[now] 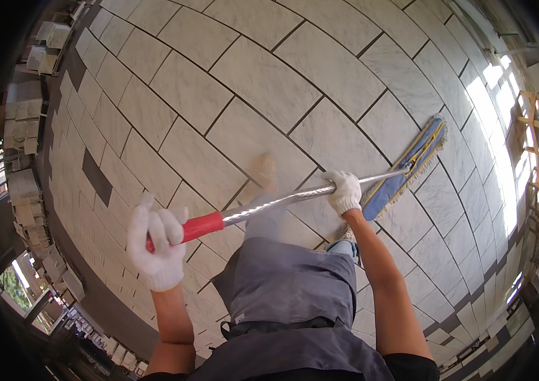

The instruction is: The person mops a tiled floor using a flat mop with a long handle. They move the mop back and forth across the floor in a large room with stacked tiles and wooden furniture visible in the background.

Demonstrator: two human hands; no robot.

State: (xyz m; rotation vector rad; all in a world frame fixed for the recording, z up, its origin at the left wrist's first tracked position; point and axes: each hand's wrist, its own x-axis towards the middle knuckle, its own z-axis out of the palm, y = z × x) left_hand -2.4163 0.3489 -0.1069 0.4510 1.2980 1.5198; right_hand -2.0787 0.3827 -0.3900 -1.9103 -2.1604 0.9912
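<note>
A long dust mop runs across in front of me, its silver metal handle [295, 195] slanting up to the right. My left hand [157, 244], in a white knit glove, is wrapped round the red grip [203, 227] at the handle's near end. Farther along, my right hand [345, 192], gloved the same way, closes round the metal shaft. The wide mop head [402, 170], blue with a yellowish fringe, lies on the floor at the right, beyond my right hand. Its lower end reaches close to my right shoe [344, 240].
Pale marble-look tiles [263, 70] with dark joints make up the floor. A few dark tiles [96, 176] are set in at the left. Stacked boxes or panels [25, 117] line the left side. Wooden frames [534, 124] stand at the right near bright sunlight.
</note>
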